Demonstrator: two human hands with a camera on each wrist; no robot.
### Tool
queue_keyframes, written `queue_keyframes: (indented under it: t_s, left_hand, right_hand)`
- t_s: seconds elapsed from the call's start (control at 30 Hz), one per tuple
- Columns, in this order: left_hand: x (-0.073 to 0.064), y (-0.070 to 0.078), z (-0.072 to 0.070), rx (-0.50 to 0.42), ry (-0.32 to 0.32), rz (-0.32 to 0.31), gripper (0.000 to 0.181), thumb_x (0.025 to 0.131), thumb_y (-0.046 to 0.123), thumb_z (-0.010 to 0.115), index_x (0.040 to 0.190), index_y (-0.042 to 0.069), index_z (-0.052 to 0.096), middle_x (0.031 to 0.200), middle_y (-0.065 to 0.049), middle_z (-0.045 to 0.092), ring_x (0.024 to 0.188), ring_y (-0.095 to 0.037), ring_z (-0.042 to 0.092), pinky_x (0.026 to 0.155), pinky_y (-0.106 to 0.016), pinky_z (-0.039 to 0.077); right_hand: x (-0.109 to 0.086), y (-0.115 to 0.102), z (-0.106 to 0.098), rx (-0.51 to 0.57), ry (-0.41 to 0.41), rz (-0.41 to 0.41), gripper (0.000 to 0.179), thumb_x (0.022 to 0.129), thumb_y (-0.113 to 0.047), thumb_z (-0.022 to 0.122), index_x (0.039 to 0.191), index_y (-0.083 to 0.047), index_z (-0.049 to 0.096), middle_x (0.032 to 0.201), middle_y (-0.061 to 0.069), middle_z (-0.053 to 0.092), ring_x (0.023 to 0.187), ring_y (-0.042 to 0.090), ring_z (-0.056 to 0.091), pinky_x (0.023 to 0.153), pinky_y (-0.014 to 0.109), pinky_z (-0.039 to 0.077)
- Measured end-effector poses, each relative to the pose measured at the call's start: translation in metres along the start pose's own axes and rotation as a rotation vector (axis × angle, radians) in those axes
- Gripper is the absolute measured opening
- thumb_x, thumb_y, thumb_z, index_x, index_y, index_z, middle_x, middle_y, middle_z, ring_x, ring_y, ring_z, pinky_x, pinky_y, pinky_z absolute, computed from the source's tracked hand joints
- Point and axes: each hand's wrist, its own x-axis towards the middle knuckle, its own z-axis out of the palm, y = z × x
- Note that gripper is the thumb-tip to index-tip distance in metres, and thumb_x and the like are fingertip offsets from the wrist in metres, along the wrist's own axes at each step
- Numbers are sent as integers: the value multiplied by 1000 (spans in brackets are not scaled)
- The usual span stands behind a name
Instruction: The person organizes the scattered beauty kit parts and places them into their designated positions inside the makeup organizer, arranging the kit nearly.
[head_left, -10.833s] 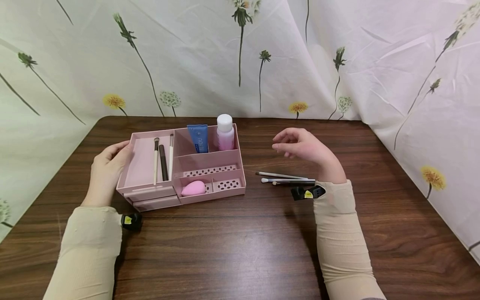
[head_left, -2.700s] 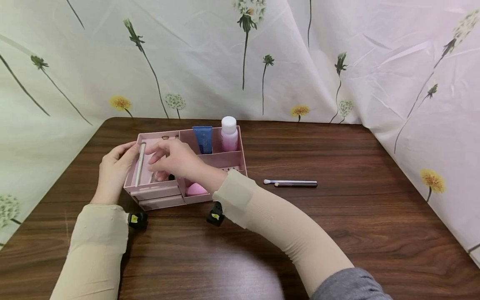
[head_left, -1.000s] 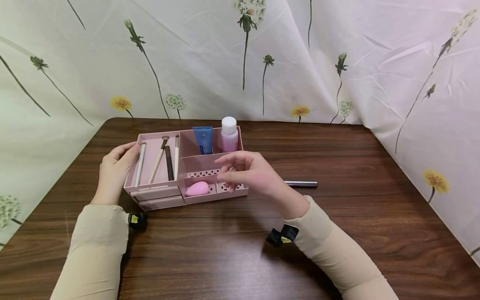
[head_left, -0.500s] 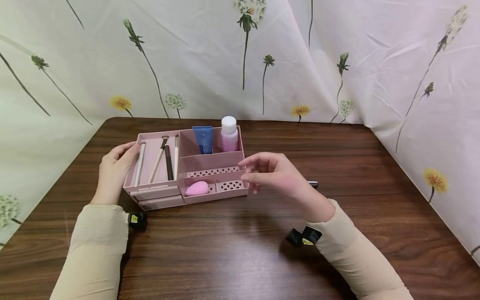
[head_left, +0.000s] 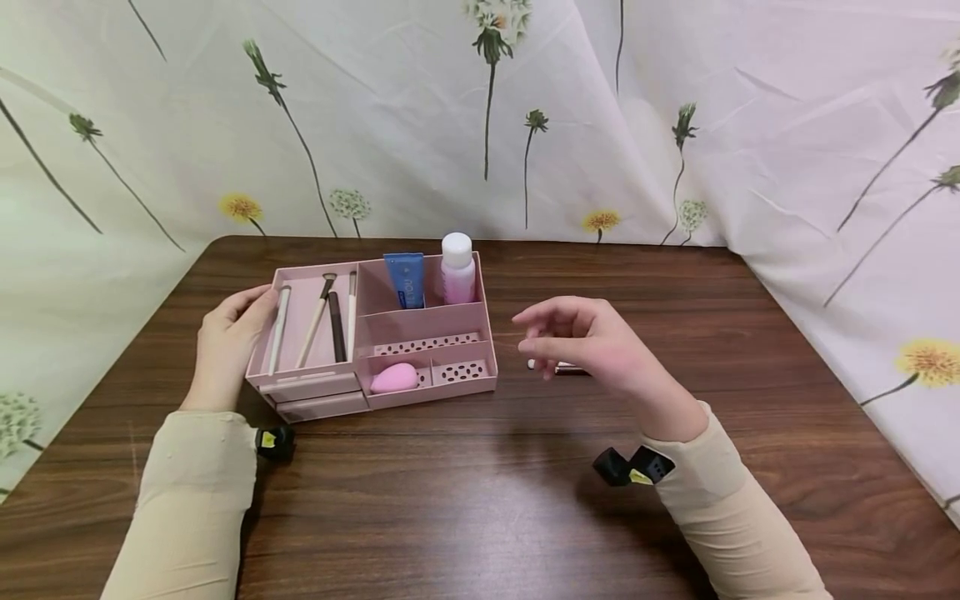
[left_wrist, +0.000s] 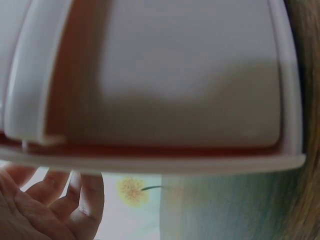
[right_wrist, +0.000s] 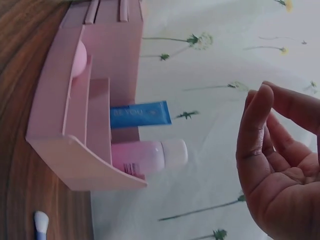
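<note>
A pink makeup organizer [head_left: 420, 321] stands on the table. My left hand [head_left: 228, 342] rests against its left side, thumb at the rim; its loosely bent fingers [left_wrist: 92, 200] show beside the wall in the left wrist view. Several makeup brushes [head_left: 315, 321] lie in the organizer's left tray. My right hand [head_left: 607, 350] hovers right of the organizer, fingers relaxed, thumb and forefinger tips close together, holding nothing. Partly hidden behind it, a white-tipped brush [head_left: 531, 364] and a dark-handled brush [head_left: 572, 370] lie on the table.
A blue tube [head_left: 405, 282] and a pink bottle with white cap [head_left: 458, 271] stand in the organizer's back compartments. A pink sponge [head_left: 395, 377] sits in a front one. Floral cloth [head_left: 420, 125] hangs behind the brown wooden table [head_left: 450, 500].
Since the earliest frame, two pale-handled brushes have entered the tray or shifted there, and fewer lie on the table. Lately my right hand has moved right, away from the organizer; my left stays put.
</note>
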Motion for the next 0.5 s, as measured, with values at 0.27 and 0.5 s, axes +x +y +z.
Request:
queue_keyframes:
  t_s: [0.27, 0.5]
  left_hand:
    - [0, 0, 0, 14, 4, 18, 57, 96, 52, 54, 136, 11, 60, 108, 26, 60, 98, 8, 47, 82, -14, 35]
    - [0, 0, -1, 20, 0, 6, 57, 96, 53, 54, 137, 13, 60, 115, 22, 61, 101, 7, 47, 83, -15, 34]
  right_hand:
    - [-5, 0, -25, -70, -9, -28, 30, 86, 5, 66, 107, -16, 71, 83, 1, 66, 60, 14, 61, 62, 31, 55]
    - [-7, -1, -42, -149, -33, -3, 26, 88, 2, 66, 111, -10, 70, 84, 0, 67, 63, 14, 63, 65, 30, 55]
